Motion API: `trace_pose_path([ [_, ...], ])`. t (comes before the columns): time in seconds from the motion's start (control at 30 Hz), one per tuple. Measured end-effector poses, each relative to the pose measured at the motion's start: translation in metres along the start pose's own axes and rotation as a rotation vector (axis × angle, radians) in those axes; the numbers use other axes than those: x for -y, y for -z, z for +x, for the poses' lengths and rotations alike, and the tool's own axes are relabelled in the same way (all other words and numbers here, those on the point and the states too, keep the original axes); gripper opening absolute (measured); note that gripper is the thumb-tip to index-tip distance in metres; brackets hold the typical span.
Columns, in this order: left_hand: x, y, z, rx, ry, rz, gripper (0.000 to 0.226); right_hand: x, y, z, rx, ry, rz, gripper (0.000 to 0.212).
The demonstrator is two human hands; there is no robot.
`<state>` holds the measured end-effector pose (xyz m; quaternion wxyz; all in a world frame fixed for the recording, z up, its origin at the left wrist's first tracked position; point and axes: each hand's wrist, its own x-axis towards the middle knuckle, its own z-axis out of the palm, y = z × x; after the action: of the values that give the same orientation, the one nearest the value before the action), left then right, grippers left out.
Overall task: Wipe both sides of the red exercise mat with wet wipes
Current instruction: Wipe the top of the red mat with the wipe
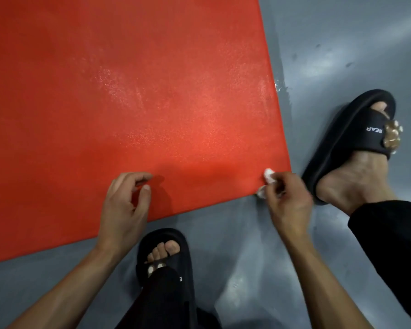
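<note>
The red exercise mat [128, 103] lies flat on the grey floor and fills the upper left of the view. Its surface glistens with damp streaks near the middle and along the right edge. My right hand [287, 198] grips a crumpled white wet wipe [267, 175] at the mat's near right corner. My left hand [126, 205] hovers over the mat's near edge with its fingers loosely curled and nothing in them.
My two feet are in black slides: one [164, 252] just below the mat's near edge, the other [351, 143] on the floor right of the mat's corner. Grey floor [342, 43] stretches along the mat's right side, with a small wet patch [280, 87] beside the edge.
</note>
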<state>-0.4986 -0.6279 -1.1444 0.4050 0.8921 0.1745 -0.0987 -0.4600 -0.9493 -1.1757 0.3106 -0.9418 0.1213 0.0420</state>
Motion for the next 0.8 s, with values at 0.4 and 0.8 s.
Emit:
trace_pose_path([
  [0.4,-0.012,-0.004,0.004,0.005,0.045,-0.012,0.02,0.029,-0.026,-0.028,0.111,-0.022,0.169,0.018],
  [0.8,-0.021,-0.009,0.004,0.011,0.084,-0.023,0.02,0.045,-0.042,-0.049,0.235,0.051,0.145,0.017],
])
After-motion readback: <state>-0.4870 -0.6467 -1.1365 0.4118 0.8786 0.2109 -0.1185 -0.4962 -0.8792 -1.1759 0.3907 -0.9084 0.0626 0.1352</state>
